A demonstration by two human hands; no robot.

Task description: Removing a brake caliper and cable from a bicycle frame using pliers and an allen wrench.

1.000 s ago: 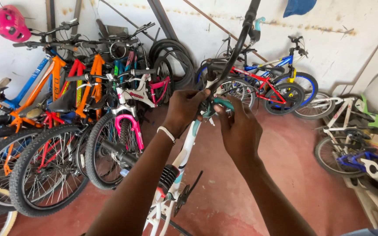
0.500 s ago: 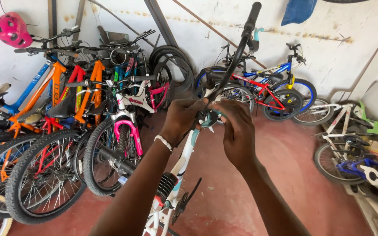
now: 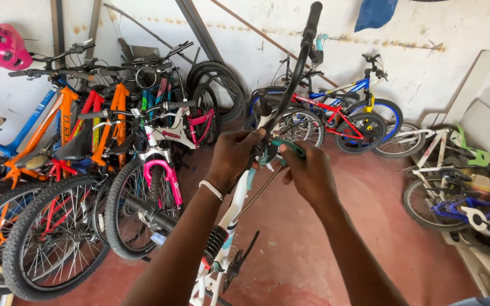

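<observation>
Left grip: we find the left hand (image 3: 235, 157) closed on the black handlebar (image 3: 296, 73) base.
Right grip: right hand (image 3: 308, 174) closed on a green-handled tool (image 3: 283, 146), touching.
Bar axis: runs toward 1 o'clock; left hand nearer.
Frame: white bicycle frame (image 3: 235, 208) at 6 o'clock.

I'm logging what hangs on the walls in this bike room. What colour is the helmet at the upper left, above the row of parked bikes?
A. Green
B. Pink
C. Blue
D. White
B. The helmet is bright pink and sits against the white wall, just above the handlebars of the orange bike.
</observation>
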